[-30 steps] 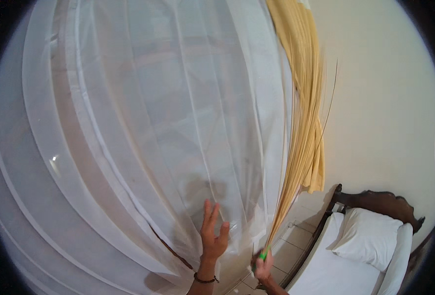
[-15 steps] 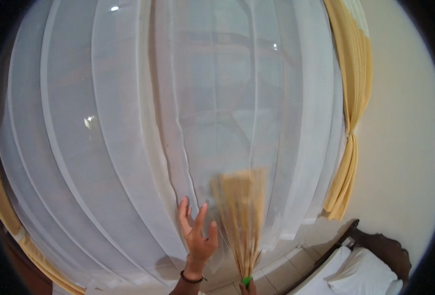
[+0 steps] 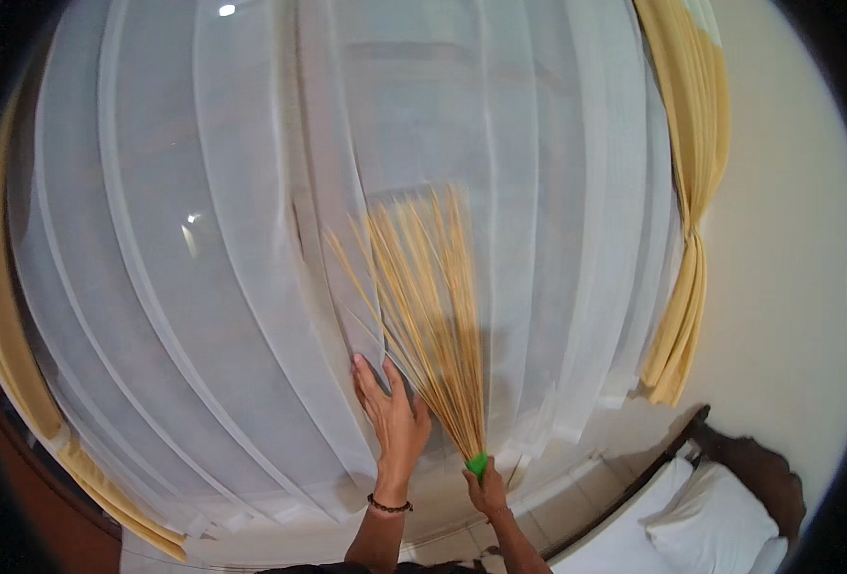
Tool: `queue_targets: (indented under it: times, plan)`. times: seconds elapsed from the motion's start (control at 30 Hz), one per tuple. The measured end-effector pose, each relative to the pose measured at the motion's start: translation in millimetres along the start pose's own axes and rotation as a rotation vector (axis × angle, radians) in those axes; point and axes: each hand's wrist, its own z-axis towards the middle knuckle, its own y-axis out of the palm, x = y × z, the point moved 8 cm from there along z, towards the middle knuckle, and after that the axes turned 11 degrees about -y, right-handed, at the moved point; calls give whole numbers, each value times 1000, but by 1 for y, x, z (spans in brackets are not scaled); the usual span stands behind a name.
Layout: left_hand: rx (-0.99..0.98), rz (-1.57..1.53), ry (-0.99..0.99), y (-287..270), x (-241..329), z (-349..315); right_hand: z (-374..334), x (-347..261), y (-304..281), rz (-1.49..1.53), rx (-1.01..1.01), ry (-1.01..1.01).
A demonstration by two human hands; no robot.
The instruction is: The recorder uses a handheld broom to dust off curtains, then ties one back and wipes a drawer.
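Observation:
A stick broom (image 3: 442, 325) of thin yellowish ribs points up against the white sheer curtain (image 3: 242, 287), its bristles fanned out toward the top. My right hand (image 3: 486, 490) is wrapped round the broom's bottom end, just below its green binding (image 3: 478, 466). To the left of the broom, my left hand (image 3: 396, 421) has its fingers stretched upward and apart, resting on the curtain near a loose fold. A dark beaded bracelet (image 3: 390, 504) circles the left wrist.
Yellow drapes hang at both sides, the right drape (image 3: 693, 287) tied back and the left drape (image 3: 22, 392) along the rim. At the lower right stands a bed with a dark carved headboard (image 3: 763, 469) and a white pillow (image 3: 715, 526). Pale floor tiles (image 3: 576, 497) lie beside it.
The broom has moved up and its top has swung left, with its ribs spread wider. My right hand rose with it. My left hand moved slightly up and right, onto the curtain.

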Motion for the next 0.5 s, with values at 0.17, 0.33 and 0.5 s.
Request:
queue_targets:
  times: [0.17, 0.33, 0.5]
  plan:
    - [5, 26, -13, 2, -9, -2, -240, 138, -45, -12, 215, 263]
    - [235, -103, 121, -13, -10, -10, -312, 122, -106, 102, 266, 672]
    - [388, -56, 82, -13, 20, -3, -146, 88, -87, 678, 662, 63]
